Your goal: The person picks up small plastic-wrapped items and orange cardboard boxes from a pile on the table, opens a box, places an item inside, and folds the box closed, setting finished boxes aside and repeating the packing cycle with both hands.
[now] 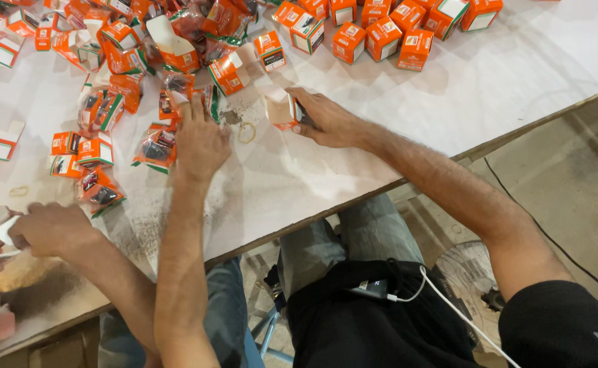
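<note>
My right hand [326, 121] grips a small orange and white carton [280, 109] whose flap stands open, pressed down on the white table [489, 88]. My left hand [200, 140] lies flat on the table, fingers spread. Its fingertips touch a clear bagged packet with orange card [176, 92], and another bagged packet [154, 146] lies just left of it. A rubber band [246, 132] lies between my two hands.
Closed orange cartons [380, 34] are lined up at the far edge, with open cartons and bagged packets [101, 109] heaped at the far left. Another person's hand [50, 228] holds something white at the near left. The table edge runs diagonally; a floor fan [469, 272] stands below.
</note>
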`<state>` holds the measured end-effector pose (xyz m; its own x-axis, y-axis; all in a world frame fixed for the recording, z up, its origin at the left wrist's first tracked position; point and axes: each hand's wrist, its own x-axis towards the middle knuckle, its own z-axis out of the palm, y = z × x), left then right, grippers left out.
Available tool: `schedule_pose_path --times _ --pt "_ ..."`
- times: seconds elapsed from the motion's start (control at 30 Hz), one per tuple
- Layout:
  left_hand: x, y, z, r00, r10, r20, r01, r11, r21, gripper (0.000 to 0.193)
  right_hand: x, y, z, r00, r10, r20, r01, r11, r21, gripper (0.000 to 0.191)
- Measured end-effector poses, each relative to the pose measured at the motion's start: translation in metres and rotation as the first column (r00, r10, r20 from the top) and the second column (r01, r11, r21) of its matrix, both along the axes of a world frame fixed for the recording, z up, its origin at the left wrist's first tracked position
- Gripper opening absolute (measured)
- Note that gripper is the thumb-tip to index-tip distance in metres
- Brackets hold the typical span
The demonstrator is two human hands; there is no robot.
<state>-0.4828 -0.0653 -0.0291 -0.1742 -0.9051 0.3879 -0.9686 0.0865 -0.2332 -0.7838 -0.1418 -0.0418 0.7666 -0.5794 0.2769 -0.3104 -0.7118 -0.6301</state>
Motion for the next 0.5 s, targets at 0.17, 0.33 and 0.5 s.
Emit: schedule_pose_path --times 0.17,0.33,0.5 --pt "0.028 -0.027 0.024 0.908 0.226 -0.352 -0.125 0.949 0.289 0.056 -0.003 0.002 0.008 0.974 0.15 0.17 -0.117 0.975 -0.19 0.064" --pt "0.022 -0.028 0.03 0.942 0.051 -0.333 -0.03 0.997 0.067 0.055 -0.004 0.002 0.011 0.979 0.112 0.171 -0.106 0.993 -0.046 0.063" --pt "-0.014 0.014 0.024 0.953 -0.125 -0.274 0.094 0.988 -0.125 0.064 -0.001 0.001 0.005 0.968 0.058 0.245 -0.047 0.998 -0.052 0.065"
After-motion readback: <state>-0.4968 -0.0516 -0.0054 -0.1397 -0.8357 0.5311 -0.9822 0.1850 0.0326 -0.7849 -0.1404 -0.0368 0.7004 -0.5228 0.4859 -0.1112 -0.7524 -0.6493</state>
